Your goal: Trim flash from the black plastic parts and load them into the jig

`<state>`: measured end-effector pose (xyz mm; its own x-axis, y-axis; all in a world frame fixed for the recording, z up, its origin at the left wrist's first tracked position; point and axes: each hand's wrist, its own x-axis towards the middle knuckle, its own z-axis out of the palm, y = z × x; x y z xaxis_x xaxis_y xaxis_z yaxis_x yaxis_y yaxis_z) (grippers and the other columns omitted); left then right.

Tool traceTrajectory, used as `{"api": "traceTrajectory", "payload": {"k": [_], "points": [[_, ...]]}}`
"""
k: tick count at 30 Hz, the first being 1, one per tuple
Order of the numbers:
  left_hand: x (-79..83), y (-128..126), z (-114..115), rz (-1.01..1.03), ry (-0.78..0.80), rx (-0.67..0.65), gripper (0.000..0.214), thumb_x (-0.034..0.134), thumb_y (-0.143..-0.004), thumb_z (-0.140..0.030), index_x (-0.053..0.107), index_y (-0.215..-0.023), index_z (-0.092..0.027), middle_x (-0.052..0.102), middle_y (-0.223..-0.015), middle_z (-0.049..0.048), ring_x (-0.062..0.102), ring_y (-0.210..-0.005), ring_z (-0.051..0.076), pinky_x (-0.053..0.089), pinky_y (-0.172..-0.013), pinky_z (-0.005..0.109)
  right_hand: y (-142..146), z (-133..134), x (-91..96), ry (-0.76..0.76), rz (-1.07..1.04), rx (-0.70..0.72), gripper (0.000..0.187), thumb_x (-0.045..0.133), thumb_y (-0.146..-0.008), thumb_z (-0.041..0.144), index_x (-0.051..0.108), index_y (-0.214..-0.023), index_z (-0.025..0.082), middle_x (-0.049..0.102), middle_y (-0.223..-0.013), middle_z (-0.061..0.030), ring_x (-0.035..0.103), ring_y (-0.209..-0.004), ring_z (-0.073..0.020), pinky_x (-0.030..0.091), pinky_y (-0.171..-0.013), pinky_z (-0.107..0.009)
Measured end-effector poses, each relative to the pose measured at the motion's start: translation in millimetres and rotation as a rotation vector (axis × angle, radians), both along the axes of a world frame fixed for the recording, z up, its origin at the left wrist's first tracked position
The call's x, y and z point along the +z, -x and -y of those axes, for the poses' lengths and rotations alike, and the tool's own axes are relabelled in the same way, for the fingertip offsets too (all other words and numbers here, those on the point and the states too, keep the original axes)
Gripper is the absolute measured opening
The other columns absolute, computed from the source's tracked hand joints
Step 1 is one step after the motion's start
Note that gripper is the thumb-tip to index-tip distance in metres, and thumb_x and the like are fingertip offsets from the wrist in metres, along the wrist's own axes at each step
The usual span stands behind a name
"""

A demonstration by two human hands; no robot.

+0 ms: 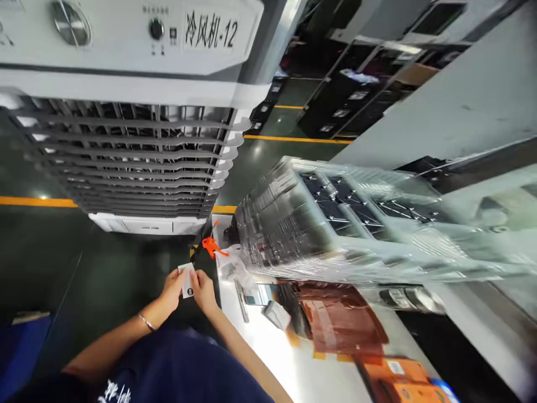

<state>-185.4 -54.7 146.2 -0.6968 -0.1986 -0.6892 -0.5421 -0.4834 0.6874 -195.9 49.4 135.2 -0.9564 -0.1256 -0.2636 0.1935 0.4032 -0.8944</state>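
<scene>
The left hand [173, 289] and right hand [202, 289] are jointly pinching a small white card [187, 281] between them; its print is too small to read. Above this grip, the air cooler [126, 112] is displaying "冷风机-12". To its right, a film-wrapped tray stack [335, 224] is resting on the table [293, 364].

Two hands, left [173, 290] and right [204, 291], share one white card [187, 281] at 7 o'clock. One air cooler [126, 112] stands at 10 o'clock. One wrapped stack of trays [335, 224] sits at 3 o'clock, one orange cutter [212, 246] beside it, one bracelet [146, 322] below.
</scene>
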Motion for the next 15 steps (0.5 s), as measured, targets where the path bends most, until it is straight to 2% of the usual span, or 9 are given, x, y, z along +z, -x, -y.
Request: {"api": "traceTrajectory", "payload": {"k": [3, 6, 8, 10, 11, 13, 15], "points": [[-3.6, -3, 42, -0.007, 0.045, 0.053, 0.041, 0.077, -0.058, -0.052, 0.06, -0.071, -0.018, 0.064, -0.059, -0.0002, 0.061, -0.054, 0.013, 0.045, -0.05, 0.023, 2, 47, 7.5, -0.188, -0.023, 0.099, 0.031, 0.039, -0.091, 0.034, 0.046, -0.064, 0.021, 0.052, -0.057, -0.0009, 0.046, -0.05, -0.0122, 0.026, -0.05, -0.025], [-2.1, 3, 60, -0.062, 0.113, -0.098, 0.046, 0.076, -0.056, -0.057, 0.061, -0.076, -0.018, 0.065, -0.06, 0.0006, 0.063, -0.056, 0.015, 0.047, -0.051, 0.024, -2, 64, 18.4, -0.263, 0.026, 0.036, 0.032, 0.038, -0.091, 0.026, 0.049, -0.063, 0.018, 0.052, -0.057, -0.0001, 0.044, -0.05, -0.0095, 0.023, -0.049, -0.023], [1.9, 7, 56, -0.072, 0.105, -0.249, 0.05, 0.076, -0.054, -0.057, 0.061, -0.08, -0.017, 0.067, -0.063, 0.0025, 0.065, -0.058, 0.018, 0.049, -0.053, 0.026, -7, 55, 26.7, -0.268, 0.048, -0.047, 0.031, 0.043, -0.089, 0.023, 0.051, -0.06, 0.017, 0.052, -0.055, 0.0014, 0.044, -0.048, -0.0078, 0.024, -0.047, -0.021], [6.0, 8, 43, -0.06, 0.085, -0.386, 0.05, 0.076, -0.053, -0.055, 0.061, -0.082, -0.016, 0.069, -0.067, 0.0047, 0.067, -0.064, 0.021, 0.051, -0.057, 0.029, -12, 26, 37.6, -0.29, 0.067, -0.104, 0.03, 0.049, -0.087, 0.024, 0.055, -0.059, 0.016, 0.053, -0.052, 0.0033, 0.045, -0.047, -0.0068, 0.027, -0.046, -0.018], [7.4, 8, 35, -0.058, 0.084, -0.436, 0.049, 0.075, -0.053, -0.054, 0.061, -0.081, -0.016, 0.069, -0.069, 0.0053, 0.067, -0.066, 0.023, 0.051, -0.058, 0.03, -14, 3, 45.0, -0.316, 0.074, -0.14, 0.029, 0.052, -0.086, 0.025, 0.057, -0.058, 0.016, 0.054, -0.051, 0.0039, 0.046, -0.046, -0.0068, 0.029, -0.046, -0.018], [8.7, 8, 20, -0.06, 0.109, -0.491, 0.045, 0.073, -0.055, -0.051, 0.062, -0.081, -0.016, 0.069, -0.07, 0.0051, 0.068, -0.069, 0.023, 0.052, -0.06, 0.031, -19, -61, 65.6, -0.409, 0.077, -0.256, 0.026, 0.056, -0.084, 0.025, 0.062, -0.06, 0.017, 0.057, -0.052, 0.0037, 0.05, -0.049, -0.0077, 0.033, -0.05, -0.018], [8.5, 8, 8, -0.056, 0.171, -0.507, 0.041, 0.07, -0.057, -0.049, 0.062, -0.08, -0.017, 0.068, -0.068, 0.004, 0.066, -0.067, 0.021, 0.051, -0.059, 0.03, -27, -146, 95.1, -0.533, 0.069, -0.432, 0.021, 0.058, -0.082, 0.022, 0.064, -0.063, 0.017, 0.063, -0.061, 0.0011, 0.055, -0.059, -0.0097, 0.037, -0.057, -0.019]]}}
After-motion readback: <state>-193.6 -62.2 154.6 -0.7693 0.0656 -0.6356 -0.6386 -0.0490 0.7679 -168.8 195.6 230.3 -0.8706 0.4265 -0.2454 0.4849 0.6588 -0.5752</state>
